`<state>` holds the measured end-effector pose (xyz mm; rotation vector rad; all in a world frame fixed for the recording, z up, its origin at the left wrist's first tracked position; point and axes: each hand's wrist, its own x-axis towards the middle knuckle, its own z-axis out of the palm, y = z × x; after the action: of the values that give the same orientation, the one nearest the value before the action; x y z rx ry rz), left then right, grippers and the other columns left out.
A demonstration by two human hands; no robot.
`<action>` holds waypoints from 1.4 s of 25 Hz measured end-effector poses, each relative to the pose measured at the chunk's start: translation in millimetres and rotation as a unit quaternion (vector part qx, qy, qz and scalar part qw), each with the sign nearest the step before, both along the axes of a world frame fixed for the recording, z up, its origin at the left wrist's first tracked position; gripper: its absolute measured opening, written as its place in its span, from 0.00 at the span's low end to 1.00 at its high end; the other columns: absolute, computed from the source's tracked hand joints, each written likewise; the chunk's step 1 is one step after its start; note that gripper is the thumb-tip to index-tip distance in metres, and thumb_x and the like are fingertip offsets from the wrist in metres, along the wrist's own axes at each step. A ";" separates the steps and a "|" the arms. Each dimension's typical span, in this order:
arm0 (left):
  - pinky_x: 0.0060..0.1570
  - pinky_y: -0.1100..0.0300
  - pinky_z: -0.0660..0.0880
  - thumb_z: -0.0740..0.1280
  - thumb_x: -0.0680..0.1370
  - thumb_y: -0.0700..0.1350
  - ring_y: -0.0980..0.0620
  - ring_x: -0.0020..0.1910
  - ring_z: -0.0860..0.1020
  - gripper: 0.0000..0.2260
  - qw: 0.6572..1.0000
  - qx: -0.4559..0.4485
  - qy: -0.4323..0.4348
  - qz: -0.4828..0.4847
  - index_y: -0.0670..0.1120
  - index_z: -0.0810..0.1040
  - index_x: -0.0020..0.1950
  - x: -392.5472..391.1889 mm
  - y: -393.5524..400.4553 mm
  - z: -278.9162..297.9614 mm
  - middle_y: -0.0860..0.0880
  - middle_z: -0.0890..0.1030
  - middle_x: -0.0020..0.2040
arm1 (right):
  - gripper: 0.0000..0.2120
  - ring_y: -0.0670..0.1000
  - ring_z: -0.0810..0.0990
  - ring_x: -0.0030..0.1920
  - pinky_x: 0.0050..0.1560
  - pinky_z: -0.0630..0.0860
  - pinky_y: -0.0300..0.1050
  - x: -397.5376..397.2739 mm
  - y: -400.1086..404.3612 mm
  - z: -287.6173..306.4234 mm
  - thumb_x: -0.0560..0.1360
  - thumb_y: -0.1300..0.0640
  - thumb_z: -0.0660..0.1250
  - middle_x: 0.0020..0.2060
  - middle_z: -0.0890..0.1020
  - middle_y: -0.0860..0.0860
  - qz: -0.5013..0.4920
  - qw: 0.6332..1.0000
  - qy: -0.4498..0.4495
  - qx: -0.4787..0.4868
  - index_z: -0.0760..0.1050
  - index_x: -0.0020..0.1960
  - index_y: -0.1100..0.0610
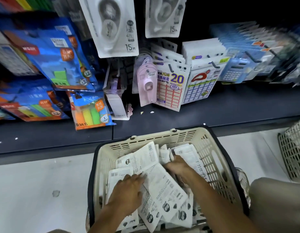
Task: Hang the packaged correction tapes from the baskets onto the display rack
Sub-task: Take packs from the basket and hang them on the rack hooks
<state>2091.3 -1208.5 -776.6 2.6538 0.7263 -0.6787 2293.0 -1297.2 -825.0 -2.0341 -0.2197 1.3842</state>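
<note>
A cream basket [164, 135] with a dark handle stands on the floor below the shelf. It holds several white packaged correction tapes, most of them back side up. My left hand [127, 190] rests flat on the packs at the left, its fingertips touching the edge of a tilted correction tape pack [166, 190]. My right hand [177, 167] reaches in from the right, its fingers curled over that pack's upper edge. Two correction tape packs marked 15 m, a left one [112, 26] and a right one [164, 15], hang on the display rack above.
Sticker sheets [171, 88], a pink item [145, 84] and calculators [233, 71] hang on hooks over the dark shelf [213, 108]. Blue packs [58, 54] hang at the left. A second mesh basket [294, 148] stands at the right on the pale floor.
</note>
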 end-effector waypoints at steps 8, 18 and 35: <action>0.40 0.57 0.79 0.64 0.81 0.49 0.52 0.35 0.81 0.11 0.940 -0.214 -0.081 0.255 0.47 0.84 0.45 38.8 9.8 45.0 0.49 0.86 0.39 | 0.22 0.55 0.88 0.46 0.42 0.83 0.49 59.3 -49.1 125.3 0.66 0.60 0.80 0.47 0.88 0.54 -0.104 0.980 0.028 0.165 0.80 0.59 0.56; 0.51 0.46 0.82 0.51 0.71 0.80 0.38 0.48 0.86 0.47 0.545 -0.656 -0.331 0.405 0.41 0.87 0.56 70.7 52.7 252.3 0.38 0.85 0.55 | 0.22 0.47 0.76 0.65 0.65 0.72 0.48 26.5 -22.4 350.4 0.78 0.50 0.69 0.64 0.76 0.34 0.269 0.643 -0.534 0.479 0.71 0.70 0.45; 0.35 0.50 0.84 0.77 0.64 0.40 0.43 0.46 0.87 0.24 0.475 -0.509 -0.619 0.363 0.47 0.81 0.60 96.3 35.9 302.5 0.44 0.88 0.51 | 0.22 0.46 0.86 0.53 0.51 0.81 0.43 27.7 -2.4 384.0 0.73 0.43 0.74 0.55 0.86 0.45 0.094 0.907 -0.114 0.395 0.75 0.65 0.44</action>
<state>2187.7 -1172.6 -474.2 0.8978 0.5191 0.8346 2320.7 -1299.5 -441.0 -1.4878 -0.9392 0.9215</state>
